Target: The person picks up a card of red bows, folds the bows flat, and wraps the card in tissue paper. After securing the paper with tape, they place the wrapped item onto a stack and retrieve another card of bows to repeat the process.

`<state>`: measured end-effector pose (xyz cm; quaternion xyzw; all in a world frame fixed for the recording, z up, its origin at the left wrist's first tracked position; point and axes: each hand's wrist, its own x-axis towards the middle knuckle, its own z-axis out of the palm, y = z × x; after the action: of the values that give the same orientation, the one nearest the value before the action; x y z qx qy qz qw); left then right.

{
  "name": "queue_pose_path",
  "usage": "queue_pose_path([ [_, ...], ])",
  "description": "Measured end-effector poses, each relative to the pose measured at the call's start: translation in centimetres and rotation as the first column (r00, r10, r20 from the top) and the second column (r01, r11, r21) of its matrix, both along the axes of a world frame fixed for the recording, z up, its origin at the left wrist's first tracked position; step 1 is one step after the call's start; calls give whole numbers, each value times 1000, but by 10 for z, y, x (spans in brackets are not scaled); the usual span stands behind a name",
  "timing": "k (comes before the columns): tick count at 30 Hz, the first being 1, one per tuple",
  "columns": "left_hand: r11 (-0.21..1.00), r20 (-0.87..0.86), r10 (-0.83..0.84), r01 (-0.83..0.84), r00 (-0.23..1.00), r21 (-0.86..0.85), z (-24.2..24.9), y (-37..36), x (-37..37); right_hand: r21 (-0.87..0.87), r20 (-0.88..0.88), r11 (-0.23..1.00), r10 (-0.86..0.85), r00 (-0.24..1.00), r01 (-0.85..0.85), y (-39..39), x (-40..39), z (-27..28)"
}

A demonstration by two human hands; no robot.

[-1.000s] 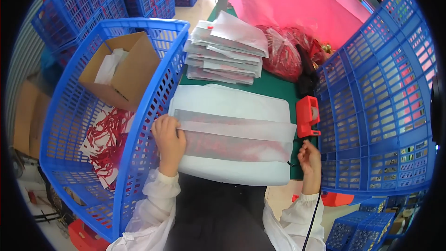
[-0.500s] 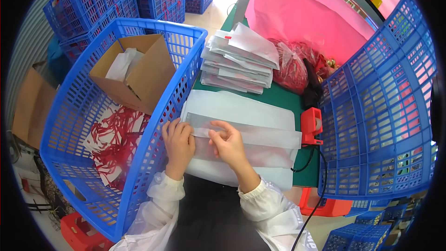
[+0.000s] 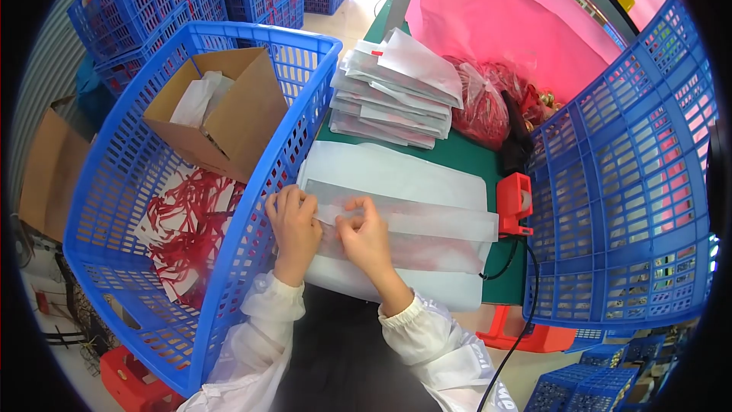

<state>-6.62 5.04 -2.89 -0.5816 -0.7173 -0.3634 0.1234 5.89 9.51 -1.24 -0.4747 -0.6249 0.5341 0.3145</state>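
A frosted, see-through plastic bag (image 3: 415,249) lies folded lengthwise across a pale flat sheet or bag (image 3: 400,165). Something reddish shows faintly through it. My left hand (image 3: 295,229) grips the bag's left end with bent fingers, beside the basket rim. Just right of it, my right hand (image 3: 364,236) is closed in a pinch over the same end, thumb against curled fingers. Whatever sits between those fingertips is hidden. Behind the bag rises a stack of similar filled bags (image 3: 396,91).
On my left a blue basket (image 3: 263,210) holds a cardboard box (image 3: 248,118) and white tags with red ribbons (image 3: 191,221). A red tape dispenser (image 3: 514,204), a black cable (image 3: 536,282) and a tilted blue crate (image 3: 610,206) are on the right. Red bagged items (image 3: 484,111) lie behind.
My right hand has moved left and its fingers have closed near my left hand. The left hand stays at the bag's end. The view has shifted slightly.
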Motion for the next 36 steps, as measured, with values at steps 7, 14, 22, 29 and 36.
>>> queue_pose_path([
  [7,1000,-5,20,-20,1000,0,-3,0,0,180,200,983,6,980,-43,-4,-3,3],
  [14,1000,-16,14,-14,1000,11,0,0,0,359,574,890,28,818,-282,-11,11,27],
  [22,1000,-47,24,-23,999,10,-2,2,1,599,592,744,-163,789,-296,-2,43,-2],
  [29,999,-34,31,-32,999,-10,3,1,4,605,643,796,-463,610,-34,25,177,-33],
  [36,1000,-36,20,-20,999,-19,3,1,5,589,499,799,-477,724,121,34,215,-17],
])
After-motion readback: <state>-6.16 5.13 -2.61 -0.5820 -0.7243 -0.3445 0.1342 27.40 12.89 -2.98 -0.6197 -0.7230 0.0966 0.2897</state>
